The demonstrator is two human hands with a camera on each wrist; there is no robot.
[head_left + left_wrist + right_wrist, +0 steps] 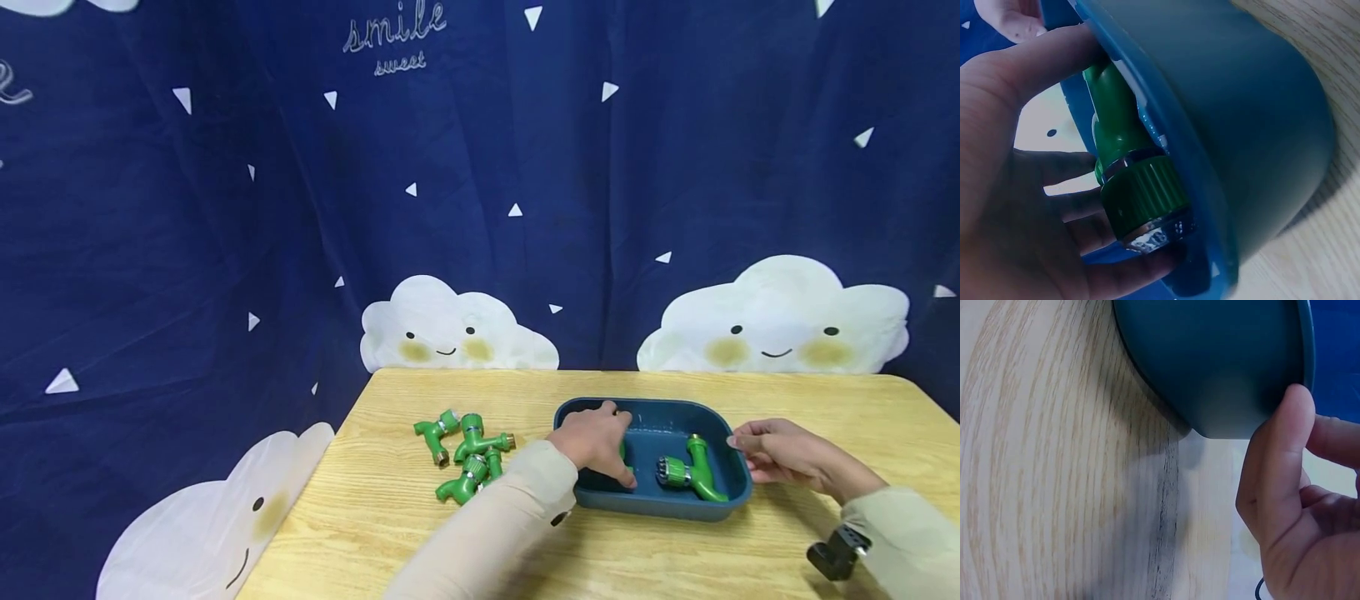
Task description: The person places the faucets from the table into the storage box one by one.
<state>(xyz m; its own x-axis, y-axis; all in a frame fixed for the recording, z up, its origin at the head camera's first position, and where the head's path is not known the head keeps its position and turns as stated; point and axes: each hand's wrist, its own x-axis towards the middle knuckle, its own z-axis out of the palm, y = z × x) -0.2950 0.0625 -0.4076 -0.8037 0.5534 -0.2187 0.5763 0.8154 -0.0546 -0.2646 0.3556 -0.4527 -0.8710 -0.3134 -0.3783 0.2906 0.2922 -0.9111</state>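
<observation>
A dark blue rectangular basin (651, 502) sits on the table, with a green plastic tap (702, 473) lying in its right half. Inside the left end, my left hand (595, 440) holds another green tap (1116, 119). The left wrist view shows the thumb at that tap's far end and the fingers round its ribbed knob, close against the basin wall. My right hand (786, 458) pinches the basin's right rim between thumb and forefinger. From the head view, most of the held tap is hidden under the left hand.
Several more green taps lie in a loose group left of the basin, among them one tap (437, 435) at the far left. The wooden table (352, 533) ends at a blue curtain (480, 150) with white clouds. A small black device (836, 554) is strapped to the right wrist.
</observation>
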